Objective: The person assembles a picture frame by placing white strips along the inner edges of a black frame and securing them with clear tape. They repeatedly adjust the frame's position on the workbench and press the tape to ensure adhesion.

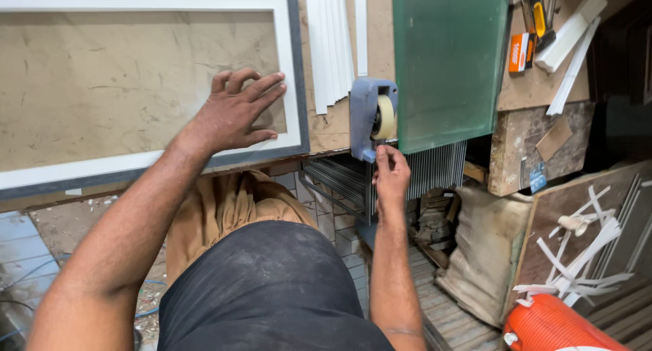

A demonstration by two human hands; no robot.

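My left hand (234,113) lies flat, fingers spread, on the brown backing board (122,79) of a large picture frame, near its lower right corner. The frame (297,106) has a white inner border and a dark grey outer edge. My right hand (390,174) pinches the end of pale tape at a blue-grey tape dispenser (363,113) holding a cream tape roll (386,116). The dispenser sits at the workbench edge, just right of the frame.
A green glass sheet (445,59) lies right of the dispenser. White strips (329,45) lie behind the frame. An orange box and a yellow tool (526,42) sit at top right. Below are metal slats (339,181), a sack (485,252), white offcuts (584,256) and an orange container (557,324).
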